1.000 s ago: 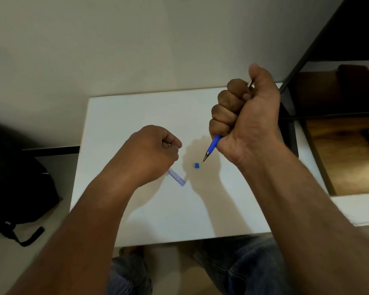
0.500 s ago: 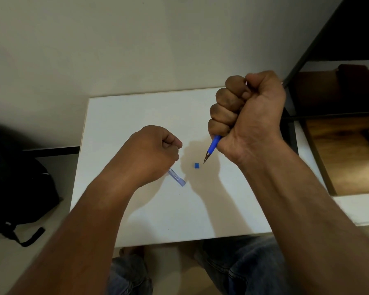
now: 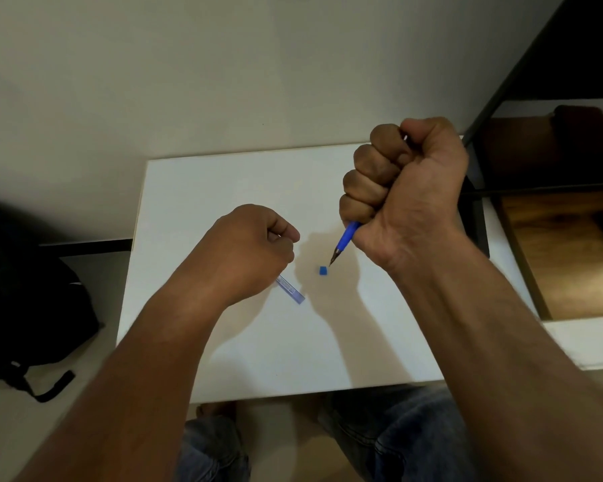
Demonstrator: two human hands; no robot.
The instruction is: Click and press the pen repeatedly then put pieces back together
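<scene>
My right hand point(image 3: 404, 193) is a fist that grips a blue pen part point(image 3: 345, 240), its dark tip pointing down-left just above the white table point(image 3: 223, 189). A dark thin end pokes out at the top of the fist. A tiny blue cap piece point(image 3: 323, 270) lies on the table right beside the tip. My left hand point(image 3: 248, 252) curls round a clear bluish pen barrel point(image 3: 291, 292), whose lower end sticks out below the hand and rests near the table surface.
A black backpack point(image 3: 25, 307) lies on the floor at the left. A wooden shelf unit point(image 3: 564, 252) with a black frame stands to the right of the table. My knees in jeans point(image 3: 390, 436) show below the table's front edge.
My right thumb, raised one second ago, has folded down onto the fist. The pen tip has dropped slightly toward the small blue piece. My left hand has stayed put.
</scene>
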